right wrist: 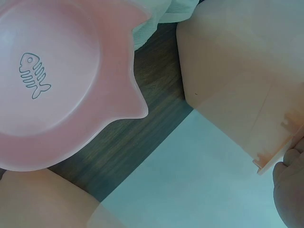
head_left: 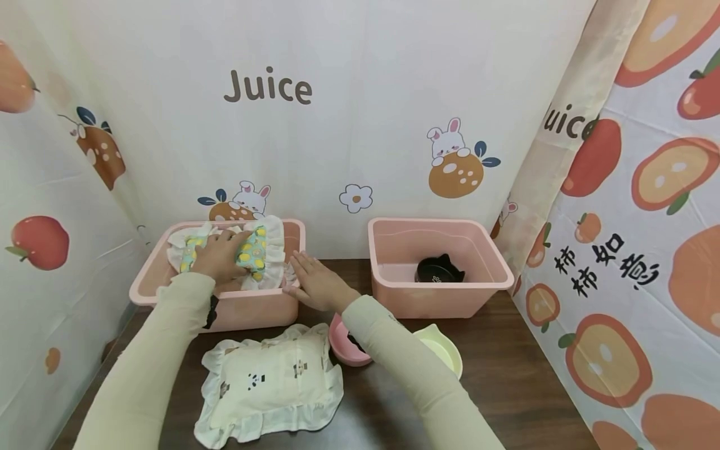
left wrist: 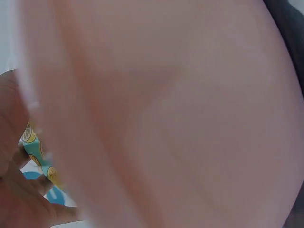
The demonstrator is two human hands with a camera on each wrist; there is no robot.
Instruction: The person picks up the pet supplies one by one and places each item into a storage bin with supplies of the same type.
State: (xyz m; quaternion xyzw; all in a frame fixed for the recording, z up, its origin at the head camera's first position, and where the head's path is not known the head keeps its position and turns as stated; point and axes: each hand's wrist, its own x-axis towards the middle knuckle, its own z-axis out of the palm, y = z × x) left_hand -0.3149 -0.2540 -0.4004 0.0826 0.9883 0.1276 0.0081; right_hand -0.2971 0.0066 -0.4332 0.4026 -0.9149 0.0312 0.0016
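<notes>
Lemon-print pillow [head_left: 259,250] under L hand [head_left: 220,255], in pink bin [head_left: 253,312].

Your left hand [left wrist: 16,187] shows with fingers apart, and turquoise fabric printed with yellow lemon slices [left wrist: 34,151] sits against them. Right of your fingers, a blurred, smooth pink plastic wall [left wrist: 185,123] looms, partly covering them.

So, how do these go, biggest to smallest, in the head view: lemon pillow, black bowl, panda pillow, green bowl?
1. Panda pillow
2. Lemon pillow, partly covered
3. Unsure: green bowl and black bowl, both partly hidden
</notes>
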